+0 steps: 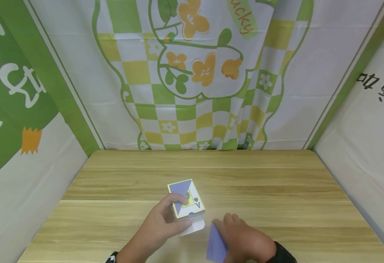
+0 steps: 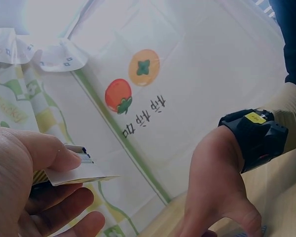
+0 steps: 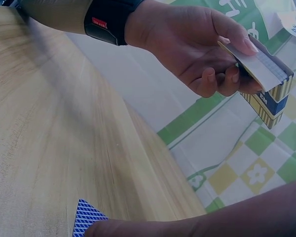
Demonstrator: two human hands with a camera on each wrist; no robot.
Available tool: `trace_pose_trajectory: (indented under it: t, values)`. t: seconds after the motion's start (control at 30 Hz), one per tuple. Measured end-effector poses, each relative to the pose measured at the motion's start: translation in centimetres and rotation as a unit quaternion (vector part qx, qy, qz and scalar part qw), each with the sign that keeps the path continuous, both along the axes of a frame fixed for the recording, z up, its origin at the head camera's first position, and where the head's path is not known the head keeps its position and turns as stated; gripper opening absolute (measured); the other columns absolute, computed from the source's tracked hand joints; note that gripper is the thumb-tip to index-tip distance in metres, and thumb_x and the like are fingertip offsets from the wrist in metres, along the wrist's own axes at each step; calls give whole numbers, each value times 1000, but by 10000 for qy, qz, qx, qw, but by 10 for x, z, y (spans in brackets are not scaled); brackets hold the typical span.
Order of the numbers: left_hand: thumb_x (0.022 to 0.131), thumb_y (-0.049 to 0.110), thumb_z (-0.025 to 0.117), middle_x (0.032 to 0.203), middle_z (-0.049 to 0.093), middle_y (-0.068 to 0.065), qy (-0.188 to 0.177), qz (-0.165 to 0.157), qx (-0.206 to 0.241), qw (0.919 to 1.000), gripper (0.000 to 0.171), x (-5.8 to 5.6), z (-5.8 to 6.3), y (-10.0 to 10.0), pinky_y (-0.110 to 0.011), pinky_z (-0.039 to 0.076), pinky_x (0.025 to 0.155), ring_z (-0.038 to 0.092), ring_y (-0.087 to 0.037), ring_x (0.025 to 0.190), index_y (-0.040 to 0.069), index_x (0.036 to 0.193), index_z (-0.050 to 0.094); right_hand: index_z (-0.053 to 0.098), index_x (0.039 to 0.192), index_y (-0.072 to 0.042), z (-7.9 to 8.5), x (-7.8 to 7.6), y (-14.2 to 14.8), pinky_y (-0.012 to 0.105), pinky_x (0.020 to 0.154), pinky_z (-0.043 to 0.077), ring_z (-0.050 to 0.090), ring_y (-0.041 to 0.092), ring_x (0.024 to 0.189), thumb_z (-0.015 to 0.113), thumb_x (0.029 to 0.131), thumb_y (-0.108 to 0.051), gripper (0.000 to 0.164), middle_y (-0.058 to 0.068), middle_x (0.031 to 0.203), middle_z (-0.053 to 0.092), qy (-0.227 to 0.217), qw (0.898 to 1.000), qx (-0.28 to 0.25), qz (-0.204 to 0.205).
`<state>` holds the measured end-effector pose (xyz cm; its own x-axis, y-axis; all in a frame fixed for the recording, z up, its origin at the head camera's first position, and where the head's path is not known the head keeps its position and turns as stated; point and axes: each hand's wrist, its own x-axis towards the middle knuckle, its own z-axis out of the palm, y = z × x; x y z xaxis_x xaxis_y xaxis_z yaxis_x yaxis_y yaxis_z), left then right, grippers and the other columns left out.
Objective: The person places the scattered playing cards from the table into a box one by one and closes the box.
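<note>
In the head view my left hand [image 1: 160, 223] grips a playing card box [image 1: 196, 204] above the middle of the table, forefinger across its face and thumb at the lowered white flap [image 1: 196, 225]. The box shows an ace and a blue patterned back; its mouth faces me. To its right, my right hand [image 1: 243, 235] holds a blue-backed playing card [image 1: 215, 245] low over the table, fingers bent at its right side and far end. That hand covers part of the card, and any cards beneath are hidden. The right wrist view shows the card's corner [image 3: 86, 217] beside my thumb.
The wooden table [image 1: 129, 182] reaches back to a checked, flowered curtain [image 1: 192, 120]. Printed cloth walls [image 1: 360, 128] stand along both sides. A dark wrist device [image 2: 254, 138] is strapped on my right wrist.
</note>
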<state>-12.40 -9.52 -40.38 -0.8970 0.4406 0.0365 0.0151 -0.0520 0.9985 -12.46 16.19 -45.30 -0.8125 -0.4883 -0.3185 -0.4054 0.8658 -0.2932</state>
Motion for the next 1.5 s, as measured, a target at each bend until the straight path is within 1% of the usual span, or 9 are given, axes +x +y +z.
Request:
trace_pose_trajectory:
  t: [0.1,0.27,0.43,0.6,0.77,0.97,1.13,1.37,1.5]
  values:
    - [86,3,75,140,44,-26,-5,16,-67,10000,45,0,0,0,-36,59,86,60,-32,116,6,123,52,48,146,-13,-1,0,1,34,81,47,42,16,96,90,54,-65,114,-1,105,46,54,10000,-12,35]
    - [86,4,76,145,42,-26,-9,41,-192,9998,45,-2,1,0,-36,59,87,59,-34,119,8,124,52,46,147,-13,0,2,2,37,86,47,43,18,100,89,54,-70,118,0,110,47,108,9999,-34,34]
    - [85,4,76,145,42,-27,-27,85,-205,9997,46,-2,1,1,-36,59,87,59,-35,119,8,124,52,45,147,-10,1,4,1,34,83,47,43,18,99,92,56,-57,113,1,110,46,251,9996,-111,-4]
    - [85,2,75,136,48,-26,48,21,-65,10000,45,-2,0,0,-36,59,85,61,-33,114,6,123,51,45,148,-10,1,2,-1,31,75,49,46,17,95,93,57,-40,106,1,111,47,5,9996,-195,-221]
    - [85,2,75,133,49,-24,107,28,-46,9999,44,-1,0,0,-37,59,84,61,-32,112,5,123,51,48,146,-11,2,-3,-1,35,76,51,46,19,96,91,54,-29,103,2,110,49,-62,9990,-103,-429]
    - [86,4,76,144,43,-26,-49,80,-247,9996,45,-1,2,0,-34,58,87,59,-33,119,7,124,52,51,144,-12,2,-6,1,33,74,49,45,18,92,90,53,-25,100,1,103,48,-145,9985,-74,-515]
    - [86,4,76,141,45,-26,-32,83,-209,9997,45,-1,2,0,-35,58,86,60,-32,117,7,124,52,51,145,-16,2,-9,1,36,76,49,45,19,93,92,54,-27,101,1,104,48,-425,9972,13,-614]
    - [86,3,75,138,46,-26,36,29,-82,10000,44,-1,0,-1,-36,59,86,60,-32,115,7,124,52,48,146,-13,3,-4,2,33,75,46,43,19,92,91,50,-24,106,1,103,46,-85,9984,-163,-533]
    - [87,4,75,139,46,-25,5,36,-112,9999,45,-1,1,-1,-36,58,86,60,-32,115,7,124,52,48,146,-11,4,-1,2,32,74,46,43,19,92,91,50,-27,106,1,105,45,153,9989,-203,-393]
